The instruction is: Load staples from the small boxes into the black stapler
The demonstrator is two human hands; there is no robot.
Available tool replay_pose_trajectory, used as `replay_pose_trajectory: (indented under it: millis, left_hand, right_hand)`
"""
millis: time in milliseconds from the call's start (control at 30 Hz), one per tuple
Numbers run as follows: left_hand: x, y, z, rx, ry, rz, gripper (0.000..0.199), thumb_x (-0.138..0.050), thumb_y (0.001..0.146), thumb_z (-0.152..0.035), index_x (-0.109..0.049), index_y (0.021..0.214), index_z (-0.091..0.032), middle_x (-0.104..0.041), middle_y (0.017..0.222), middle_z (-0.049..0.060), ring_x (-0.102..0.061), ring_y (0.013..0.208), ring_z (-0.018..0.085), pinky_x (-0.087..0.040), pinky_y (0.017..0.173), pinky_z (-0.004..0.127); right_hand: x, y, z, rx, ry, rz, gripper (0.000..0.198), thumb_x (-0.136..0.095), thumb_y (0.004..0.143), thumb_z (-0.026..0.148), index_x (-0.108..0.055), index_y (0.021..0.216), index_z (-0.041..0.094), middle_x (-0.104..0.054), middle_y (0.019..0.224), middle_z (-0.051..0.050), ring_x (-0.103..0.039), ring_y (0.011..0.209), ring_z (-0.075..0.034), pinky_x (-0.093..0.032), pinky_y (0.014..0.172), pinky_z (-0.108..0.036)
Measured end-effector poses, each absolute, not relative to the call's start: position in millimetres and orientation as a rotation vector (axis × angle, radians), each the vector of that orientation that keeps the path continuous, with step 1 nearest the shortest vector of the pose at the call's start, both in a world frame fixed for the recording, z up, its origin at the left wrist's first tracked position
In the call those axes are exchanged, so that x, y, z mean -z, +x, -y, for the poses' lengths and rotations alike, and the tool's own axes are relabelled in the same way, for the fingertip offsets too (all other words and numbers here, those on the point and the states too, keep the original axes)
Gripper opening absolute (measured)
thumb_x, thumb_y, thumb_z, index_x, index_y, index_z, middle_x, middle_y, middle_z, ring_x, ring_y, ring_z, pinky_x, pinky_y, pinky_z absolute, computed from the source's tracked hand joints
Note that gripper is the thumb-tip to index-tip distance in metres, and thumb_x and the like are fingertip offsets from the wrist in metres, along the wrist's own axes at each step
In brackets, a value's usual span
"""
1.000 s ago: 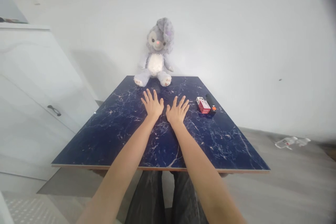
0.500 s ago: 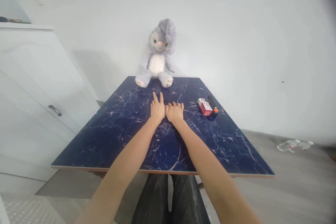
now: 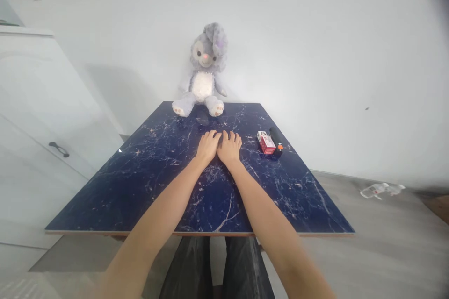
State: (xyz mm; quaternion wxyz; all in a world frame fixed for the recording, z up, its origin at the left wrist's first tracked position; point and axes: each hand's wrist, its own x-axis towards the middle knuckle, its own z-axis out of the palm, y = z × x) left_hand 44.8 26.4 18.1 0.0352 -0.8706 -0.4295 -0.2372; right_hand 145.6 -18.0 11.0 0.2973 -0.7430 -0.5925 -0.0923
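My left hand and my right hand rest palm down, side by side, at the middle of a dark blue marbled table. Their thumb sides meet or nearly meet. The fingers of both are slightly bent, a little apart and pointing away from me; I see nothing held in either. Beyond them a grey plush rabbit with a pale belly sits at the far edge against the wall. To the right of my right hand lies a small red and white box, beside a black cylindrical object with an orange spot.
A white cabinet with a dark handle stands left of the table. Clear plastic bottles lie on the grey floor at the right. A white wall rises directly behind the table.
My left hand has drawn in its two outstretched fingers, so its fingers are now bent like the right's. The right hand's fingers have shifted slightly. The whole view has swung a little to the right.
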Motion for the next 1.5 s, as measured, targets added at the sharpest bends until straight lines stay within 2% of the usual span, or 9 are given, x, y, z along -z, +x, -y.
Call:
replay_pose_trajectory:
  millis: [233,367,433,600,767,933,1200,1333,1500]
  left_hand:
    - [-29,-9,-29,0.820,-2.805,1.107,0.040,-0.043,0.097,-0.029,-0.062,0.131,-0.020,-0.055,0.139,0.013,-0.052,0.126,0.030,-0.037,0.110,0.047]
    - [-37,-104,-47,0.844,-2.643,1.409,0.038,-0.042,0.095,-0.032,-0.066,0.123,-0.022,-0.059,0.136,0.012,-0.051,0.130,0.029,-0.033,0.115,0.046]
    - [-34,-146,-58,1.004,-2.350,1.726,0.041,-0.037,0.096,-0.035,-0.063,0.125,-0.020,-0.062,0.130,0.013,-0.054,0.125,0.030,-0.038,0.111,0.046]
    - [-24,-181,-77,1.170,-2.219,2.060,0.043,-0.039,0.096,-0.037,-0.058,0.129,-0.018,-0.069,0.119,0.012,-0.067,0.099,0.026,-0.048,0.098,0.039]
    - [-26,-175,-82,1.185,-2.267,2.129,0.040,-0.038,0.098,-0.035,-0.060,0.127,-0.018,-0.071,0.117,0.012,-0.066,0.108,0.027,-0.046,0.101,0.040]
    - [-24,-180,-81,1.273,-2.245,2.200,0.038,-0.038,0.099,-0.035,-0.062,0.124,-0.020,-0.070,0.122,0.011,-0.064,0.115,0.027,-0.045,0.103,0.039]
    - [-15,-184,-84,1.333,-2.330,2.207,0.043,-0.030,0.101,-0.037,-0.066,0.119,-0.022,-0.075,0.106,0.006,-0.067,0.104,0.026,-0.047,0.098,0.039]
    - [-15,-182,-84,1.298,-2.338,2.131,0.045,-0.028,0.102,-0.038,-0.067,0.116,-0.021,-0.074,0.108,0.008,-0.065,0.109,0.027,-0.046,0.100,0.042]
    - [-15,-179,-80,1.256,-2.445,1.948,0.042,-0.043,0.098,-0.043,-0.062,0.128,-0.021,-0.060,0.136,0.012,-0.049,0.132,0.028,-0.036,0.113,0.045]
  right_hand:
    - [-49,219,50,0.497,-1.899,1.271,0.036,-0.036,0.096,0.027,-0.062,0.118,0.016,-0.058,0.115,-0.017,-0.049,0.112,-0.032,-0.033,0.099,-0.046]
    - [-45,299,80,0.551,-1.978,0.925,0.044,-0.033,0.095,0.028,-0.056,0.128,0.009,-0.059,0.117,-0.020,-0.051,0.118,-0.032,-0.033,0.102,-0.047]
    - [-39,331,85,0.336,-2.035,0.935,0.052,-0.034,0.096,0.034,-0.052,0.136,0.007,-0.062,0.119,-0.021,-0.055,0.116,-0.031,-0.038,0.098,-0.041]
    - [-38,357,66,-0.354,-2.256,1.140,0.049,-0.039,0.097,0.046,-0.074,0.112,0.015,-0.071,0.113,-0.018,-0.064,0.108,-0.028,-0.043,0.089,-0.033]
    - [-48,309,38,-0.366,-2.260,1.371,0.050,-0.039,0.099,0.048,-0.073,0.111,0.014,-0.069,0.120,-0.018,-0.063,0.111,-0.027,-0.042,0.088,-0.030]
    - [-46,215,8,-0.313,-2.158,1.583,0.050,-0.037,0.099,0.052,-0.073,0.096,0.017,-0.074,0.102,-0.014,-0.068,0.098,-0.024,-0.043,0.080,-0.027]
    - [-39,49,-47,-0.364,-1.993,1.564,0.049,-0.043,0.094,0.055,-0.069,0.101,0.013,-0.073,0.103,-0.021,-0.069,0.099,-0.034,-0.047,0.085,-0.039]
    - [-35,13,-60,-0.481,-1.913,1.464,0.053,-0.041,0.095,0.057,-0.064,0.108,0.011,-0.073,0.101,-0.021,-0.070,0.094,-0.032,-0.049,0.084,-0.039]
    - [-21,40,-71,-0.221,-1.772,1.524,0.039,-0.039,0.097,0.029,-0.050,0.131,0.012,-0.071,0.113,-0.015,-0.066,0.106,-0.029,-0.045,0.095,-0.039]
